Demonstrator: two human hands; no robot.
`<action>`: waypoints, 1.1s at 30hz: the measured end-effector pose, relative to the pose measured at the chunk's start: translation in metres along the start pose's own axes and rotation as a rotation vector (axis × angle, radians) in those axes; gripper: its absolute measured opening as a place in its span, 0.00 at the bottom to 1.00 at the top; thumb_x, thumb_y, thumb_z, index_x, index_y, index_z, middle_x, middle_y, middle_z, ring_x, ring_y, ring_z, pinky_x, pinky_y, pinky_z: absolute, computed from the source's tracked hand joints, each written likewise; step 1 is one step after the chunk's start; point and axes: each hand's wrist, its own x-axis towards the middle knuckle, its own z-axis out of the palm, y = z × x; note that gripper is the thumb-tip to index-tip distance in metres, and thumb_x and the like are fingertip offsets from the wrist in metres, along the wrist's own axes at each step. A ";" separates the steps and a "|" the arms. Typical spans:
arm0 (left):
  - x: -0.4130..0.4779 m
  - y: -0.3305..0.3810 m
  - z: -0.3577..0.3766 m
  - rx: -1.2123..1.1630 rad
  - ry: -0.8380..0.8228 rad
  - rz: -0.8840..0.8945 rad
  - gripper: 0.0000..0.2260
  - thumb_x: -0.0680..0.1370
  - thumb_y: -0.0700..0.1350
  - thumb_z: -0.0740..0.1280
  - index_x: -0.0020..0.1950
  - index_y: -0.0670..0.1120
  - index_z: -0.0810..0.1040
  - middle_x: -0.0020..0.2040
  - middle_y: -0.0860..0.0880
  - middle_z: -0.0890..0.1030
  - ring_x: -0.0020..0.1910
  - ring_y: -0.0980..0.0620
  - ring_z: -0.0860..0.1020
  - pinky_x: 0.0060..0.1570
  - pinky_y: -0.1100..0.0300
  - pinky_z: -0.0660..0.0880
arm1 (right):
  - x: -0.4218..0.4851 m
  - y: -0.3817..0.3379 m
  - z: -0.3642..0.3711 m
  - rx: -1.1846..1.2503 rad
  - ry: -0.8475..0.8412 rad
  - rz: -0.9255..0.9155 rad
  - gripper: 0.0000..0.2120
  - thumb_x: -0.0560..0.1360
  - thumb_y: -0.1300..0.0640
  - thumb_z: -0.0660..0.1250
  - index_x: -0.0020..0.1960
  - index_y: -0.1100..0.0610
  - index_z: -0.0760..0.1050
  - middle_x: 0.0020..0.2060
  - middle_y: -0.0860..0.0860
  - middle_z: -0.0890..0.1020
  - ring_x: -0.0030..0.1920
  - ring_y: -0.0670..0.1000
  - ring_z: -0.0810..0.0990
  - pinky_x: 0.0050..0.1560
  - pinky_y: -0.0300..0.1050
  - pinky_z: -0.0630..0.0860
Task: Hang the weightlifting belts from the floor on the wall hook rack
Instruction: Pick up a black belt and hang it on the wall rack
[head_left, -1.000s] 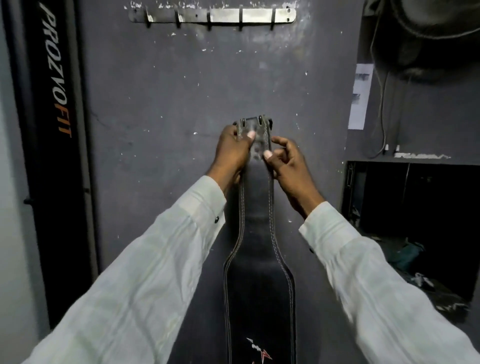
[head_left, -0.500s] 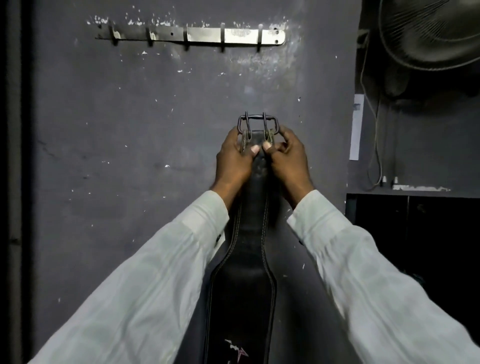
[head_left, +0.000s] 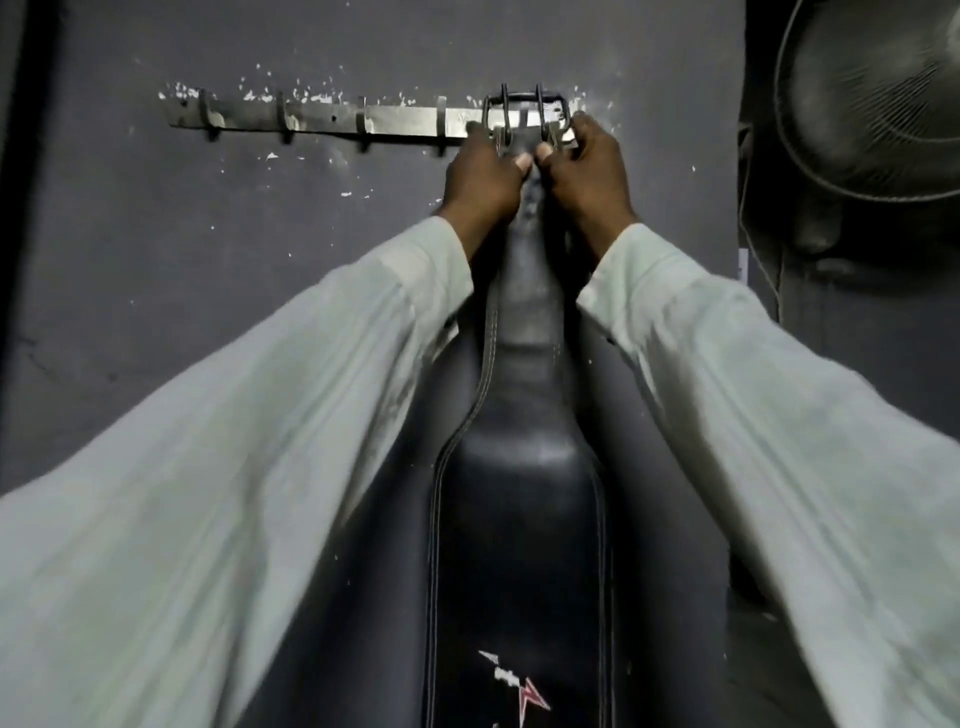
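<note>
Belt (head_left: 519, 519) runs straight up and down the dark wall (head_left: 208, 260), buckle (head_left: 524, 117) on top and the wide logo end toward me. My left hand (head_left: 483, 182) and right hand (head_left: 587, 176) have their fingers clamped on the strap just under the buckle. The buckle overlaps the right end of the hook rack (head_left: 322, 120); half a second ago it sat well below. Open wall lies to the left, and a fan (head_left: 872, 93) is near on the right.
</note>
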 end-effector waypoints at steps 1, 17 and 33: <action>0.009 0.004 0.000 0.032 -0.020 0.005 0.26 0.81 0.47 0.65 0.74 0.37 0.63 0.70 0.39 0.74 0.70 0.43 0.72 0.63 0.59 0.70 | 0.008 -0.005 0.001 -0.036 -0.002 -0.007 0.08 0.72 0.56 0.65 0.51 0.53 0.75 0.46 0.49 0.82 0.47 0.50 0.80 0.57 0.51 0.79; -0.015 -0.038 -0.005 -0.058 -0.242 0.036 0.38 0.68 0.49 0.68 0.78 0.43 0.62 0.67 0.44 0.79 0.65 0.47 0.78 0.68 0.54 0.73 | -0.038 0.012 0.004 -0.088 0.049 0.118 0.20 0.72 0.54 0.69 0.64 0.47 0.79 0.57 0.44 0.84 0.58 0.46 0.82 0.59 0.35 0.74; -0.251 -0.136 -0.045 -0.149 -0.363 -0.199 0.35 0.70 0.42 0.76 0.75 0.50 0.67 0.68 0.52 0.77 0.67 0.54 0.76 0.70 0.50 0.72 | -0.265 0.078 -0.026 0.076 -0.272 0.631 0.19 0.63 0.48 0.79 0.48 0.54 0.79 0.44 0.50 0.86 0.46 0.52 0.86 0.54 0.56 0.82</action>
